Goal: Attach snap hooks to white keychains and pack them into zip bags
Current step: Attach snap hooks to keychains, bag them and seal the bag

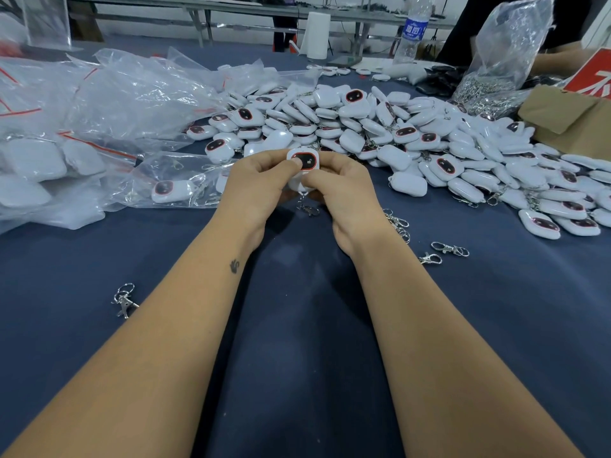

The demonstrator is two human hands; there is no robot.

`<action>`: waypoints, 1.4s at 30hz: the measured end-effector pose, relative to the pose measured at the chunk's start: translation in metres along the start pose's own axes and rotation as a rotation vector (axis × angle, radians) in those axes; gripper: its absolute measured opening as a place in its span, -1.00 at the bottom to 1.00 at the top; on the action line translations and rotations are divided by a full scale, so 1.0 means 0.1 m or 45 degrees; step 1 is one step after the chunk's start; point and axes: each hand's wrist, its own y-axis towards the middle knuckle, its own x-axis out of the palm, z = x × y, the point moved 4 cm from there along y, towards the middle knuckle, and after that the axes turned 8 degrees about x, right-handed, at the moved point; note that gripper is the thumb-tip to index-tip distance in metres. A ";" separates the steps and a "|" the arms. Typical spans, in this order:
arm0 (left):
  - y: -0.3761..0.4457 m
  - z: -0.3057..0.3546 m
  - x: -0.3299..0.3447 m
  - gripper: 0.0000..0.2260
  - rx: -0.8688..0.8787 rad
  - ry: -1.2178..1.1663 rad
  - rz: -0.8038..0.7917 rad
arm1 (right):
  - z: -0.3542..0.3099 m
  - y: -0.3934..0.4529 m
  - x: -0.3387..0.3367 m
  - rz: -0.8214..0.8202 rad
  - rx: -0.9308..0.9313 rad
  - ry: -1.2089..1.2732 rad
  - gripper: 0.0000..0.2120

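Note:
Both hands meet at the table's middle around one white keychain [303,161] with a dark, red-rimmed face. My left hand [256,185] grips its left side, thumb on the face. My right hand [344,190] pinches its lower right edge. A metal snap hook [307,208] dangles below the keychain between the hands. A big heap of white keychains [390,133] lies just beyond. Loose snap hooks [449,249] lie to the right, and one snap hook [125,300] lies to the left. A zip bag [178,180] holding keychains lies left of my hands.
Clear plastic bags [99,104], some filled with keychains, pile up at the left. A bag of metal hooks [502,61], a cardboard box [572,120] and a water bottle [413,28] stand at the back right. Another person's arm [558,59] reaches in there. Blue cloth [297,325] covers the table.

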 end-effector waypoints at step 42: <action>-0.02 0.15 -0.19 -0.85 0.072 0.613 0.131 | -0.07 -0.08 0.12 0.001 -0.013 0.566 -0.80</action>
